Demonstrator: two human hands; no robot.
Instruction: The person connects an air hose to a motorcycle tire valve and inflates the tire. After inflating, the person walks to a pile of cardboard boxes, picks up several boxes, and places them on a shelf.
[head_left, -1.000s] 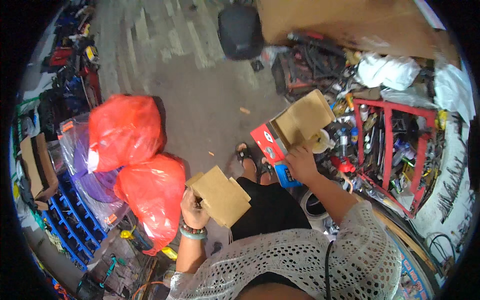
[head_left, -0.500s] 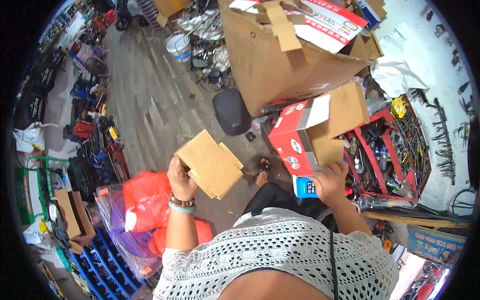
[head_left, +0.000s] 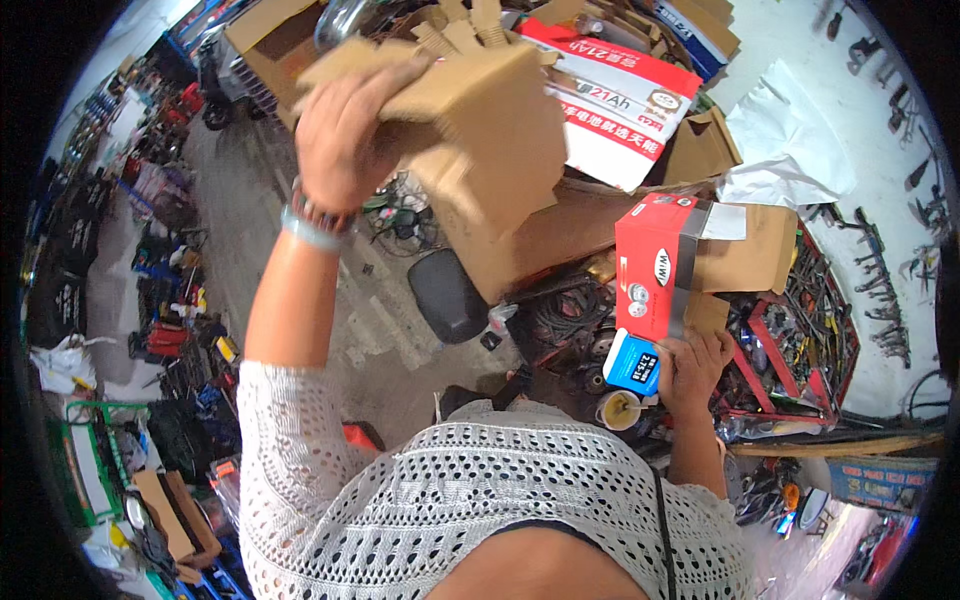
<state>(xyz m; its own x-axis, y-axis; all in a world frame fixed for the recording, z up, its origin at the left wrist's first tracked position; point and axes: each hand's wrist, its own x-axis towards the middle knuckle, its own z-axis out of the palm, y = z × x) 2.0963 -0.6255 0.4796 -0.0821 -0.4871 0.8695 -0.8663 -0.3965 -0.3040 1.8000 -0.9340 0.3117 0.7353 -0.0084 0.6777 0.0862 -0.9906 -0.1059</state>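
Gripping blurred brown cardboard, the left hand shows its thumb indistinctly.

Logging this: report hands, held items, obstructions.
Left hand holding brown cardboard. Right hand holding red box, small blue box. Cardboard partly hides large carton.

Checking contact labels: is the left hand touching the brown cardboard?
Touching. The head view shows the left hand laid over an edge of the raised brown cardboard, with no gap between them despite motion blur.
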